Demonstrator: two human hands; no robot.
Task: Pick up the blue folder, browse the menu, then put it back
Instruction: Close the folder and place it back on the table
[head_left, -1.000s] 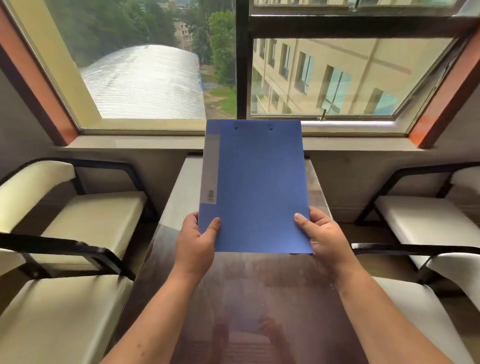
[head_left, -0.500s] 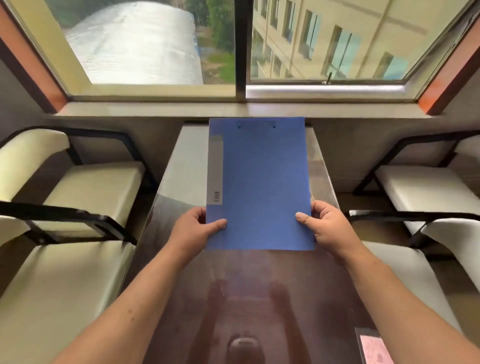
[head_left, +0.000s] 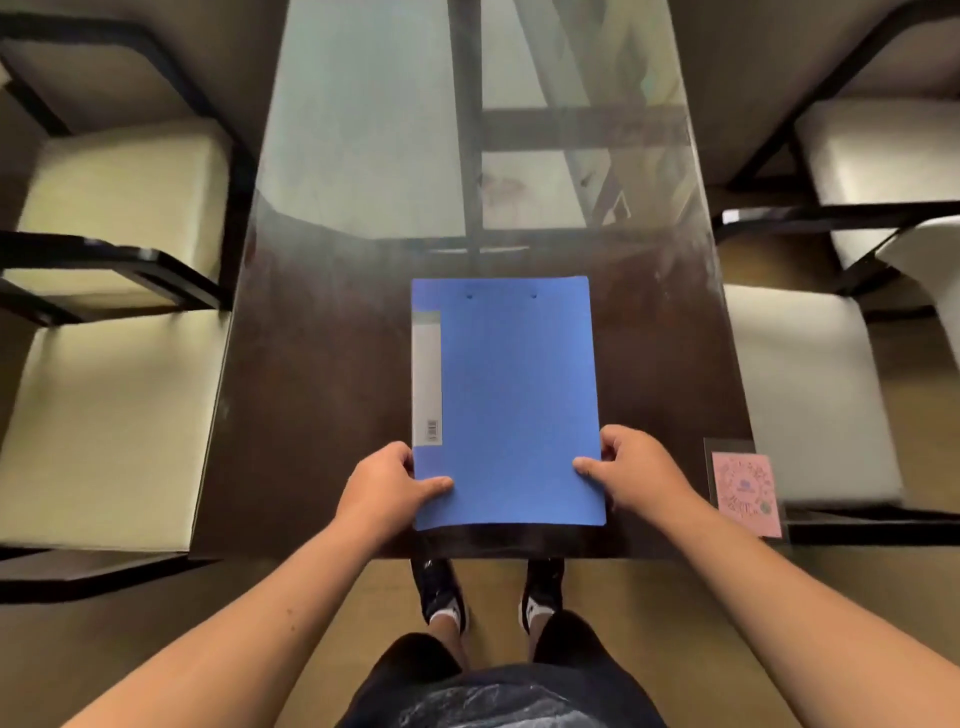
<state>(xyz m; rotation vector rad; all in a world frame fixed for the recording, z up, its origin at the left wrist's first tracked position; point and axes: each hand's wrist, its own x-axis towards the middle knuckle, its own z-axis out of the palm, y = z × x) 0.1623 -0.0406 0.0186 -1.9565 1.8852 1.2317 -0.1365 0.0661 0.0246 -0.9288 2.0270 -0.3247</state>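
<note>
Table: a long dark brown table (head_left: 322, 415) with a glossy top runs up the centre of the frame; its near edge lies across the lower middle.
Reflection: the upper part of the table top mirrors a bright window with dark frame bars (head_left: 467, 130).
Left chairs: two cream cushioned chairs (head_left: 104, 426) with black frames stand along the left side.
Right chairs: two pale cushioned chairs (head_left: 800, 395) with black frames stand along the right side.
Floor: yellowish-brown floor (head_left: 675, 597) shows in the lower part.
Card: a pink card (head_left: 745, 493) in a clear holder sits at the table's near right corner.
</note>
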